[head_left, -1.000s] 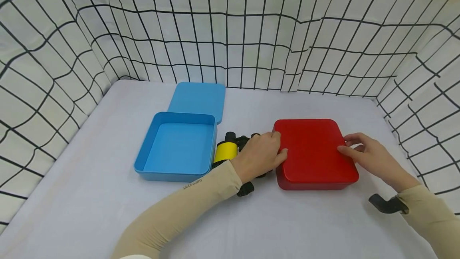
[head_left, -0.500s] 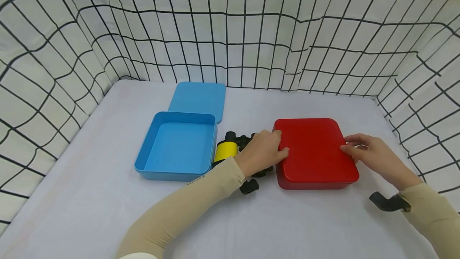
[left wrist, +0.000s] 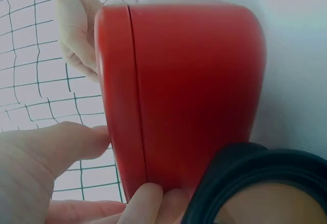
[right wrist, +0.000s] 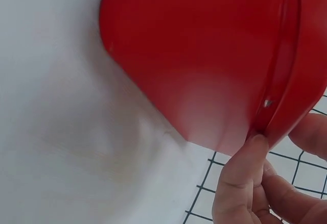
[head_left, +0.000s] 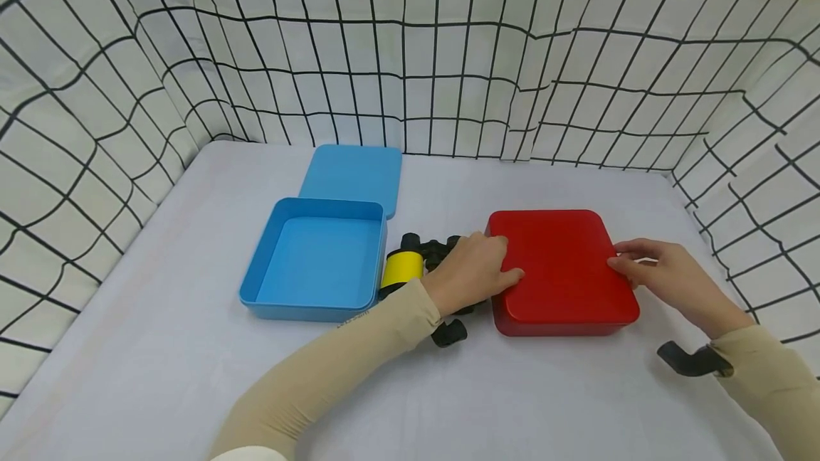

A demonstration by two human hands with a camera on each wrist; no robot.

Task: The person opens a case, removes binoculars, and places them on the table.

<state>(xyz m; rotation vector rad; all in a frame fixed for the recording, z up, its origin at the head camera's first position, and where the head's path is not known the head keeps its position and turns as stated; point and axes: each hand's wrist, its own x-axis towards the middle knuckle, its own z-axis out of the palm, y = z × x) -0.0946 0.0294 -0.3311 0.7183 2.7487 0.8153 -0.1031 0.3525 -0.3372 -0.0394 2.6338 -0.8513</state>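
A red box (head_left: 554,331) with its red lid (head_left: 564,262) on top sits right of the middle of the table. My left hand (head_left: 470,272) holds the lid's left edge, thumb over the top and fingers against the side. In the left wrist view, those fingertips (left wrist: 145,196) lie at the seam between lid and box. On the opposite edge my right hand (head_left: 669,279) pinches the lid. The right wrist view has a fingertip (right wrist: 255,145) under the lid's rim (right wrist: 306,55), at the seam. Black and yellow binoculars (head_left: 403,267) lie under my left forearm, partly hidden.
An uncovered blue box (head_left: 314,269) stands to the left of the binoculars. Its blue lid (head_left: 352,173) lies flat behind it. Black wire grid panels (head_left: 419,55) close off the back and both sides of the white-covered table (head_left: 160,347).
My left hand has shifted slightly right, its thumb reaching farther over the lid, and more of the binoculars' near end shows. My right thumb has moved a little outward. The red box stays in place.
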